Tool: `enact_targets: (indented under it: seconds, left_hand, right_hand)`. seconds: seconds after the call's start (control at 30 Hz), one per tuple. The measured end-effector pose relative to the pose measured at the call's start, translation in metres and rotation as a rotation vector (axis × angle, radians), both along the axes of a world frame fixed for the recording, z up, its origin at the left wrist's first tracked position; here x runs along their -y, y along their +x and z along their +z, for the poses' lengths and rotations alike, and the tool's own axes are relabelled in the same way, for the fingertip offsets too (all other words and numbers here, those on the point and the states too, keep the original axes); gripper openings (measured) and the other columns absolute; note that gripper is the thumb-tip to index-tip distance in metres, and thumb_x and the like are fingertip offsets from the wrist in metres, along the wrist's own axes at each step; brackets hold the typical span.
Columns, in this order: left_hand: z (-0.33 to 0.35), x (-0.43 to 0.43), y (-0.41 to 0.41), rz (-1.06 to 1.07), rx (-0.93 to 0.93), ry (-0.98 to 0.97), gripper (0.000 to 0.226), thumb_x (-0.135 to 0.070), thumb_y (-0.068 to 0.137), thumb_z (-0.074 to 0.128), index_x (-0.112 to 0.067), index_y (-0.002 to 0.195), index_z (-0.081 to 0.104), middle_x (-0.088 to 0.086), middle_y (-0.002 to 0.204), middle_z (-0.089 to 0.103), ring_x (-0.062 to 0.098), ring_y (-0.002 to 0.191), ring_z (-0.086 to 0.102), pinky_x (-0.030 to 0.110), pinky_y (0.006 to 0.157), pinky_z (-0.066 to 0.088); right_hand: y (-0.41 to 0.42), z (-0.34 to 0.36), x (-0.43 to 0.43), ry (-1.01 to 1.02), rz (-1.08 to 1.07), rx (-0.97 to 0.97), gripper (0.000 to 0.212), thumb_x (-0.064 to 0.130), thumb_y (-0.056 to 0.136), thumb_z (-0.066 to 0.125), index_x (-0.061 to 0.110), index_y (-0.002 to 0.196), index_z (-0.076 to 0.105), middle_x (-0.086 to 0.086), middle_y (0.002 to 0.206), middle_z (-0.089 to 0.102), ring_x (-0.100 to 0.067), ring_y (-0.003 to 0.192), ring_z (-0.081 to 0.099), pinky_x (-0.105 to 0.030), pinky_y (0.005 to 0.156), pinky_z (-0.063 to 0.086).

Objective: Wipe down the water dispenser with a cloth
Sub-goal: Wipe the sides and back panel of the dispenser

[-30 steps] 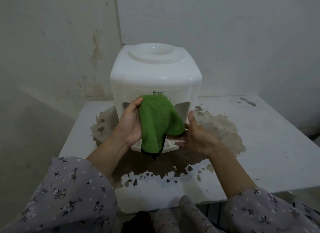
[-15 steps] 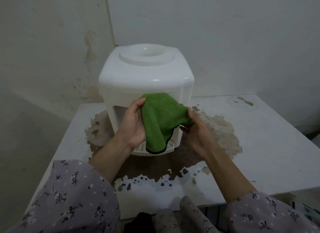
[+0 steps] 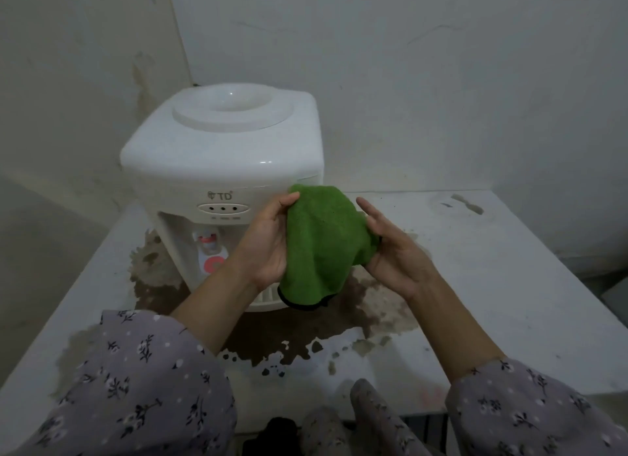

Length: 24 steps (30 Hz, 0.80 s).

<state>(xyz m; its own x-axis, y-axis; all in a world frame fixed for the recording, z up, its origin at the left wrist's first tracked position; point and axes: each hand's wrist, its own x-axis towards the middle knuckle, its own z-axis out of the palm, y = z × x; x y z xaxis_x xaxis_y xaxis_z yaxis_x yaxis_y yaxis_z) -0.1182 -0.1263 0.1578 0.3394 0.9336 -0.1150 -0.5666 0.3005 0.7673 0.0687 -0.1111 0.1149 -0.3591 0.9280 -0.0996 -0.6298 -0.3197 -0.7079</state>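
A white tabletop water dispenser [image 3: 217, 163] stands on the table toward the left corner, its front with three small lights and a red tap [image 3: 209, 243] facing me. A green cloth [image 3: 321, 241] with a dark hem hangs in front of the dispenser's right front corner. My left hand [image 3: 268, 241] grips the cloth's left edge with thumb and fingers. My right hand [image 3: 396, 252] pinches its right corner, with the other fingers spread. The cloth hides the dispenser's lower right front and part of the drip tray [image 3: 263, 297].
The white table [image 3: 492, 285] has a large brown patch [image 3: 306, 333] of worn paint around the dispenser's base. Walls stand close behind and to the left. The table's front edge is near my floral sleeves.
Both hands have carried the cloth from the middle of the dispenser's front to its right corner, uncovering the logo, lights and red tap. The view has shifted right.
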Motion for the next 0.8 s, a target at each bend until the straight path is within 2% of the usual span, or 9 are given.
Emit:
enact_targets:
  seconds: [0.17,0.23,0.3,0.43,0.5,0.57,0.67,0.73,0.8]
  left_hand:
    - [-0.007,-0.023,0.034,0.078,-0.35,-0.01,0.031,-0.016,0.091,0.052,0.001,0.117,0.052,0.019,0.122,0.059,0.03,0.11,0.059,0.039,0.091,0.051]
    - [-0.014,-0.034,0.051,0.103,-0.58,0.002,0.02,-0.016,0.088,0.059,-0.007,0.105,0.053,0.016,0.114,0.061,0.027,0.103,0.06,0.041,0.094,0.048]
    - [-0.022,-0.045,0.07,0.138,-0.682,-0.022,0.02,-0.015,0.087,0.062,-0.009,0.103,0.051,0.01,0.101,0.062,0.02,0.089,0.062,0.034,0.082,0.052]
    - [-0.033,-0.075,0.106,0.295,-0.755,0.05,0.018,-0.011,0.091,0.057,-0.012,0.099,0.041,0.003,0.091,0.055,0.01,0.073,0.054,0.017,0.053,0.045]
    - [-0.043,-0.091,0.114,0.327,-0.729,0.108,0.018,-0.004,0.093,0.051,-0.016,0.086,0.039,0.002,0.086,0.053,0.009,0.071,0.051,0.016,0.052,0.044]
    - [-0.061,-0.101,0.116,0.31,-0.756,0.129,0.028,0.002,0.091,0.05,-0.018,0.077,0.038,0.002,0.081,0.052,0.01,0.072,0.05,0.019,0.058,0.042]
    - [-0.101,-0.095,0.113,0.267,-0.888,0.096,0.033,0.009,0.084,0.056,-0.016,0.07,0.04,0.002,0.076,0.052,0.011,0.071,0.049,0.012,0.056,0.039]
    - [-0.134,-0.083,0.108,0.194,-0.985,0.033,0.031,0.009,0.079,0.062,-0.014,0.068,0.044,0.001,0.073,0.053,0.014,0.073,0.049,0.009,0.054,0.038]
    - [-0.164,-0.068,0.103,0.03,-1.053,-0.037,0.026,0.006,0.079,0.064,-0.013,0.069,0.049,0.001,0.073,0.055,0.014,0.073,0.05,0.011,0.057,0.039]
  right_hand:
    - [0.056,0.021,-0.023,0.005,-0.049,0.47,0.055,0.005,0.068,0.069,0.014,0.121,0.057,-0.011,0.104,0.066,-0.022,0.093,0.063,-0.031,0.081,0.053]
    - [0.084,0.02,-0.037,-0.003,-0.067,0.684,0.045,0.006,0.073,0.07,0.016,0.117,0.06,-0.01,0.103,0.066,-0.024,0.096,0.061,-0.033,0.086,0.049]
    - [0.104,0.016,-0.051,0.002,-0.063,0.829,0.036,0.007,0.078,0.07,0.02,0.111,0.063,-0.008,0.104,0.064,-0.023,0.1,0.058,-0.034,0.09,0.045]
    - [0.121,0.009,-0.077,0.053,-0.131,0.873,0.033,0.0,0.08,0.067,0.021,0.106,0.065,-0.004,0.099,0.063,-0.018,0.092,0.058,-0.021,0.073,0.049]
    - [0.125,0.005,-0.09,0.118,-0.179,0.866,0.034,-0.005,0.08,0.065,0.023,0.1,0.066,-0.007,0.104,0.061,-0.017,0.088,0.059,-0.02,0.066,0.052]
    - [0.13,-0.004,-0.098,0.174,-0.184,0.881,0.036,-0.01,0.079,0.062,0.023,0.093,0.066,-0.004,0.107,0.06,-0.015,0.09,0.058,-0.021,0.068,0.053]
    - [0.138,-0.034,-0.093,0.184,-0.1,0.961,0.031,-0.014,0.079,0.059,0.016,0.085,0.064,0.001,0.105,0.057,-0.016,0.096,0.054,-0.012,0.064,0.049]
    - [0.15,-0.068,-0.082,0.118,0.049,1.045,0.025,-0.013,0.08,0.06,0.01,0.087,0.064,-0.002,0.112,0.054,-0.019,0.105,0.05,-0.011,0.068,0.048]
    - [0.164,-0.103,-0.069,0.037,0.317,1.14,0.022,-0.007,0.081,0.063,0.013,0.091,0.067,-0.004,0.117,0.055,-0.022,0.114,0.049,-0.021,0.087,0.047]
